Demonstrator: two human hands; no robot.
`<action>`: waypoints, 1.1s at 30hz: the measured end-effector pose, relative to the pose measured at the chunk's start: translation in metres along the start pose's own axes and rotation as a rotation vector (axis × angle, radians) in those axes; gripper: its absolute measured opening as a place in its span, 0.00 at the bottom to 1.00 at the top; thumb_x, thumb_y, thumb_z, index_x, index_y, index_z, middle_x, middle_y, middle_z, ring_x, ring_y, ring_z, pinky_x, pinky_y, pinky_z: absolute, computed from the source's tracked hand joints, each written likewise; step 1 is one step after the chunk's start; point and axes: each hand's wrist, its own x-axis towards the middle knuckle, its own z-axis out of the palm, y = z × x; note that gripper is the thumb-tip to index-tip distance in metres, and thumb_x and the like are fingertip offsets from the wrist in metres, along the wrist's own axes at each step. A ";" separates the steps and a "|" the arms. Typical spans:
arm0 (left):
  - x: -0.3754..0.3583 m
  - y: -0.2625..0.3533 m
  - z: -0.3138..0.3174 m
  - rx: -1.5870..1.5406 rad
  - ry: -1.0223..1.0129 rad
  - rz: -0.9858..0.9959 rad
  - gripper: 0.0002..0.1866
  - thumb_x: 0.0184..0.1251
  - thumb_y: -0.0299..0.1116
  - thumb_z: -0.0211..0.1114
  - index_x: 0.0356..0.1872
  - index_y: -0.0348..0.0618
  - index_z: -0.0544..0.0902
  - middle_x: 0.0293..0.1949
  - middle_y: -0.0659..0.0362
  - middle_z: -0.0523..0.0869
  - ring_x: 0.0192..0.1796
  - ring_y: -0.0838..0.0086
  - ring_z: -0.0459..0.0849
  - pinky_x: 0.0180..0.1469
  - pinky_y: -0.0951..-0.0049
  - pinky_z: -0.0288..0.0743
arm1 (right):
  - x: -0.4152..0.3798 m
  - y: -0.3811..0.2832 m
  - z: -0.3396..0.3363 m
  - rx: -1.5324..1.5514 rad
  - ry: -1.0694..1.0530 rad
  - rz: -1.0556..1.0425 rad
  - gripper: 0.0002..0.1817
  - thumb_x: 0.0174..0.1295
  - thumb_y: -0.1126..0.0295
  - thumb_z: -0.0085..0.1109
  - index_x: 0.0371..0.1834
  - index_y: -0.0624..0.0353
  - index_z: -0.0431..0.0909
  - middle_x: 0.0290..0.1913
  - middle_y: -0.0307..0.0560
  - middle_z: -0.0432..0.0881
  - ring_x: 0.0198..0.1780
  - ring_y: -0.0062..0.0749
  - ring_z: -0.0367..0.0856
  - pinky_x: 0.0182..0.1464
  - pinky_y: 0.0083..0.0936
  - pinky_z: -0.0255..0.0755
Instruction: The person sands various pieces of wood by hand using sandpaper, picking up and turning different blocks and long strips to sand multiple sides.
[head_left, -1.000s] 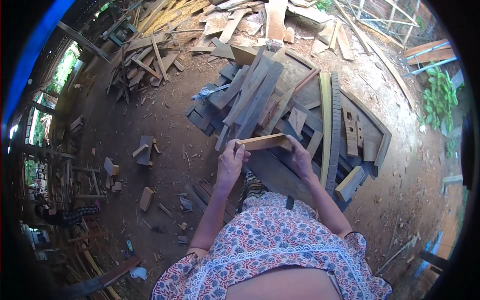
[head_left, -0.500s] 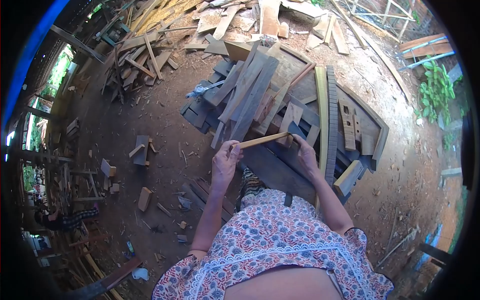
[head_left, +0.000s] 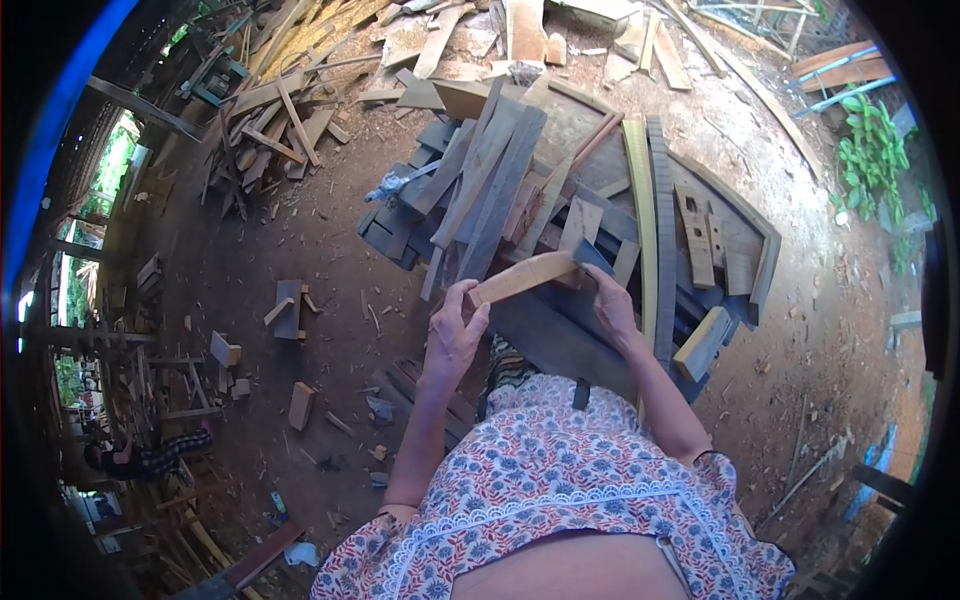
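Note:
Pinched by its left end, a curved, light-brown piece of wood [head_left: 525, 277] is held in my left hand [head_left: 455, 328], with its broad face turned up. My right hand [head_left: 614, 308] is at its other end, fingers closed on a small dark, flat piece [head_left: 592, 256] that overlaps the wood's tip. Whether those fingers also grip the wood, I cannot tell. Below and beyond both hands lies a heap of dark planks [head_left: 500, 190].
A long yellowish strip [head_left: 638, 200] and a dark ridged strip [head_left: 661, 220] run along the heap's right side. Blocks [head_left: 302, 405] and chips lie on the dirt floor. Scrap wood [head_left: 290, 130] is piled at upper left. A person [head_left: 150, 455] is at far left.
The curved wood has rolled in my hands from its narrow edge to its broad face. My right hand has shifted slightly rightward and down. The whole view has tilted slightly.

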 end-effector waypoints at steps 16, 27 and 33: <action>-0.013 -0.031 0.007 -0.230 -0.009 -0.064 0.14 0.61 0.19 0.55 0.49 0.38 0.75 0.36 0.56 0.81 0.41 0.77 0.81 0.44 0.76 0.74 | 0.010 -0.053 -0.006 -0.004 0.021 -0.298 0.21 0.57 0.84 0.49 0.54 0.58 0.74 0.53 0.51 0.79 0.56 0.41 0.77 0.59 0.29 0.71; -0.020 -0.048 0.008 -0.323 0.030 -0.037 0.11 0.63 0.20 0.56 0.47 0.36 0.76 0.38 0.57 0.82 0.38 0.77 0.83 0.42 0.78 0.76 | -0.028 0.046 -0.013 -0.065 0.160 0.086 0.22 0.59 0.80 0.41 0.57 0.56 0.72 0.41 0.65 0.79 0.44 0.53 0.80 0.48 0.38 0.72; -0.006 -0.055 -0.017 -0.893 0.182 -0.358 0.09 0.67 0.23 0.55 0.46 0.36 0.73 0.43 0.51 0.81 0.40 0.68 0.85 0.43 0.74 0.82 | -0.088 0.026 -0.037 -0.142 0.118 0.343 0.22 0.61 0.79 0.43 0.59 0.51 0.71 0.36 0.65 0.78 0.39 0.55 0.80 0.41 0.41 0.70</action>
